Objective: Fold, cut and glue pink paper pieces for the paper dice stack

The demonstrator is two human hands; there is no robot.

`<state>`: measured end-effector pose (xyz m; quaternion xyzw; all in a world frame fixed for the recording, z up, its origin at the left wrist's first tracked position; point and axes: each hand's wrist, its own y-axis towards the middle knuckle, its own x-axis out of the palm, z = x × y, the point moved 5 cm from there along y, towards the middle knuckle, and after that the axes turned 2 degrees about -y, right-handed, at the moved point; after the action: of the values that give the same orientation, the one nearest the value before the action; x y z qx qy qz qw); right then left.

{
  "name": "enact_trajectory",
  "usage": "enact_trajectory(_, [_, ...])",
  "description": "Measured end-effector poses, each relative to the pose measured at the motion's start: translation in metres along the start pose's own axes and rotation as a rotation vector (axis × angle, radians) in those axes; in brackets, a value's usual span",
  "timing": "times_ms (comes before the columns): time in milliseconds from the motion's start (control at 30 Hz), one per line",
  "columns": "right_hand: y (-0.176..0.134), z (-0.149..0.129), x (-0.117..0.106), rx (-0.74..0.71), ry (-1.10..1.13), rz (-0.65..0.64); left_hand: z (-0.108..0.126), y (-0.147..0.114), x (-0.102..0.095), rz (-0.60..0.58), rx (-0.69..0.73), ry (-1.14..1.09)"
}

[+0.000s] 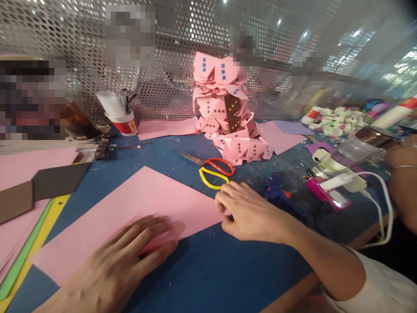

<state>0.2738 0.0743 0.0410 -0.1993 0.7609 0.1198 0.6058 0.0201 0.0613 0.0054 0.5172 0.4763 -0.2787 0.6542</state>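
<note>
A large pink sheet of paper (pixel 143 195) lies at an angle on the blue table. My left hand (pixel 130 248) rests on its near edge, fingers stretched out and slightly blurred. At the sheet's right corner, my right hand (pixel 244 211) is closed, pinching the paper between thumb and curled fingers. Scissors (pixel 215 173) with one red and one yellow handle lie just beyond the right hand, blades pointing left. To the right of that hand is a blue glue gun (pixel 276 189), partly hidden by the forearm.
A tall pink folded-paper model (pixel 224 111) with small coloured squares stands against the perforated metal screen (pixel 169 52). Stacked coloured paper (pixel 39 226) lies left. A paper cup (pixel 125 123) of tools is behind. Right are a clear tumbler (pixel 345 152), pink device (pixel 329 193), white cable (pixel 387 200) and another person's arm (pixel 404 174).
</note>
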Motion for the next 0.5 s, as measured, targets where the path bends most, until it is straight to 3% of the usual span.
enact_trajectory(500, [-0.005,0.02,-0.008,-0.037,0.024,-0.169,-0.003,-0.004,0.004,-0.009,-0.002,-0.008])
